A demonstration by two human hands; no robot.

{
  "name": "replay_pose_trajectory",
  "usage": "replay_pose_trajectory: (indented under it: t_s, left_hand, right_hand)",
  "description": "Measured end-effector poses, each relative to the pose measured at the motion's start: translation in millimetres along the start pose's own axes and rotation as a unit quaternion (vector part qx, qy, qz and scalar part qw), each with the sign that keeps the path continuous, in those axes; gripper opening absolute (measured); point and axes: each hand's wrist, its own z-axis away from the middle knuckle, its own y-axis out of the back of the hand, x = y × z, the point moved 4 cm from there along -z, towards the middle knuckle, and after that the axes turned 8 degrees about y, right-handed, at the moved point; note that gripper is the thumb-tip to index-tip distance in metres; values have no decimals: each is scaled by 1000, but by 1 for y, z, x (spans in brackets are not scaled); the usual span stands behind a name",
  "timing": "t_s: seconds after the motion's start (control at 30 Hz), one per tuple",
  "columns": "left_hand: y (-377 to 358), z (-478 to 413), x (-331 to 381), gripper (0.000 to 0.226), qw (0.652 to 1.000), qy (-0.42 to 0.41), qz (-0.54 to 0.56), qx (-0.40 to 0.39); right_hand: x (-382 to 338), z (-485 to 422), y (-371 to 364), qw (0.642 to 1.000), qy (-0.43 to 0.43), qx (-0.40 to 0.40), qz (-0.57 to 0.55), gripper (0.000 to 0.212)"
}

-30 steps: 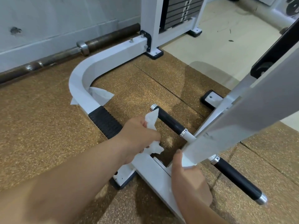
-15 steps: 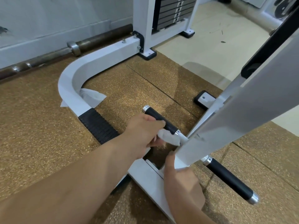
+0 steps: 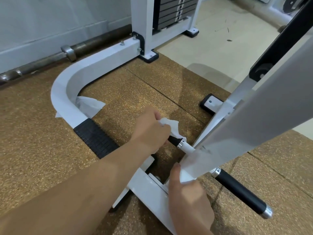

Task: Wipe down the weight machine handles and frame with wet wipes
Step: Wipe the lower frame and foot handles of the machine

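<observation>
Wiping stroke runs outward along the left handle.

The left hand (image 3: 152, 131), clenched round the wet wipe (image 3: 171, 126) and the left handle (image 3: 175, 140), has slid from the chrome collar (image 3: 180, 144) toward the outer end, which it now covers. A second ago the wipe was held clear of the grip. The right hand (image 3: 188, 197) still clasps the foot of the slanted white frame bar (image 3: 254, 133), thumb along its edge. This handle is probably almost done; the right handle (image 3: 240, 190) likely still needs wiping.
</observation>
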Motion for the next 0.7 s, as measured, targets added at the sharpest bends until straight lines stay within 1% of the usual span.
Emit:
replay_pose_trajectory:
  t_s: [0.03, 0.07, 0.1, 0.17, 0.23, 0.27, 0.3, 0.33, 0.37, 0.43, 0.47, 0.53, 0.6, 0.67, 0.7]
  left_hand:
    - [2, -1, 3, 17, 992, -61, -107, 23]
    - [2, -4, 3, 17, 970, -123, -206, 48]
    - [1, -4, 6, 17, 940, -186, -279, 64]
    - [-1, -3, 16, 7, 891, -311, -328, 48]
    - [-12, -3, 23, 18, 806, -440, -395, 9]
    - [-14, -7, 21, 21, 779, -452, -433, -37]
    - [-15, -12, 18, 21, 770, -432, -461, -91]
    - [-17, -17, 14, 18, 765, -384, -495, -148]
    - [-22, -22, 10, 18, 743, -367, -531, -173]
    - [-35, -27, 7, 32, 660, -403, -616, -149]
    - [-40, -30, 10, 34, 637, -394, -649, -134]
    - [-49, -35, 19, 26, 611, -336, -704, -131]
    - [-59, -39, 29, 13, 600, -270, -731, -178]
    - [-63, -42, 36, 15, 605, -221, -729, -233]
    - [-63, -41, 37, 15, 612, -212, -723, -240]
  right_hand:
    - [-2, 0, 2, 1000, -6, -10, -5, 68]
    - [-2, 0, 2, 1000, -10, -17, -10, 67]
    - [-3, 0, 2, 1000, -12, -21, -11, 68]
    - [0, 0, 0, 999, -21, -27, -5, 71]
    - [2, 0, -3, 999, -25, -28, -2, 78]
    - [3, -1, -4, 999, -27, -24, 2, 82]
    - [4, -1, -5, 999, -29, -20, 6, 85]
    - [5, -2, -5, 999, -32, -16, 11, 87]
    - [6, -2, -5, 999, -34, -15, 16, 89]
    - [5, -1, -5, 999, -34, -16, 25, 88]
    - [5, -1, -5, 999, -32, -14, 27, 86]
    - [5, -1, -3, 999, -30, -16, 29, 83]
    - [4, 0, -3, 999, -25, -15, 29, 76]
    - [3, 0, -2, 999, -21, -8, 27, 72]
    - [3, 0, -1, 999, -23, -9, 28, 72]
